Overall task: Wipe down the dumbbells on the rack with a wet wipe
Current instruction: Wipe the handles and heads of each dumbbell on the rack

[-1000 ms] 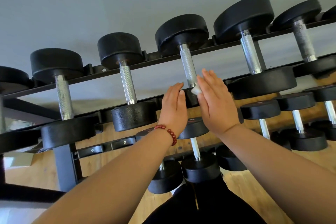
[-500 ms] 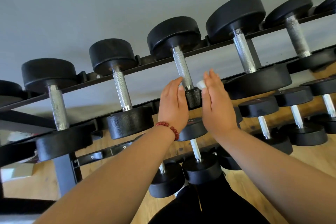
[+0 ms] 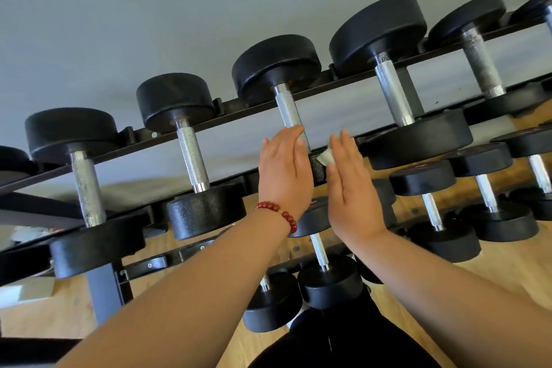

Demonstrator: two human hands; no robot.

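**A:** Which step was in hand at that moment?

**B:** Wiping the third dumbbell (image 3: 291, 112) on the top tier of the rack (image 3: 227, 109). Both hands were up at its near head (image 3: 318, 169), one on each side, and they hid most of it.

**A:** And the wet wipe (image 3: 325, 156)?

**B:** It was bunched small against the right side of that head, under the right hand (image 3: 349, 185). Only a white corner showed at the hand's inner edge.

**A:** Were the fingers gripping it?

**B:** Not that I could see. The right fingers (image 3: 343, 143) were straight and close together, pressing the wipe flat to the rubber. Whether the thumb pinched it underneath I couldn't tell. The left hand (image 3: 283, 170), the one with the red bead bracelet (image 3: 277, 213), was also flat. It held nothing, and its fingers (image 3: 286, 140) lay along the other side of the head, up by the knurled handle.

**A:** So it was bracing?

**B:** That was my reading: the left hand steadied the head while the right rubbed.

**A:** What did the next move call for?

**B:** I'd say carrying the wipe round the head, then closing it round the handle and running it up to the far head (image 3: 276, 69). The larger dumbbells to the right would come after that, going by the hands' place in the row.
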